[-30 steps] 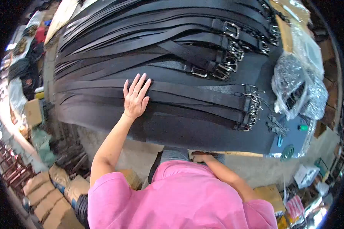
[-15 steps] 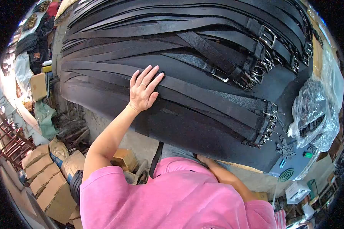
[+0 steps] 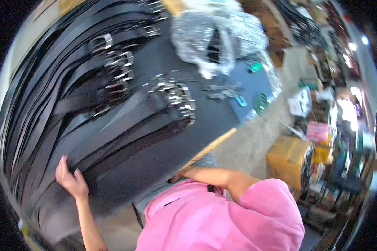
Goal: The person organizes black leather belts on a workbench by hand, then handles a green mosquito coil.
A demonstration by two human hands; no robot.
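Note:
My left hand [image 3: 72,179] rests on or just over a row of black leather belts [image 3: 125,140], its fingers stretched out and a ring on one of them. Nothing is gripped in it. The metal buckles [image 3: 181,100] of this row bunch at its right end. Down by my waist, at the table's near edge, lies my right hand [image 3: 176,176]; its fingers are mostly hidden. More black belts [image 3: 42,79] are layered farther back, with shiny buckles [image 3: 120,69] at their ends.
Clear plastic wrap [image 3: 205,42] sits at the table's far end. Nearby are small dark scraps [image 3: 223,90], a green coil [image 3: 260,103], a blue item [image 3: 240,101] and a green item [image 3: 255,67]. A taped cardboard box [image 3: 290,159] stands on the floor to the right.
The view has swung to the right, so the belts now sit farther left and the right side of the room shows. My left hand stays by the near belts; my right remains at my waist.

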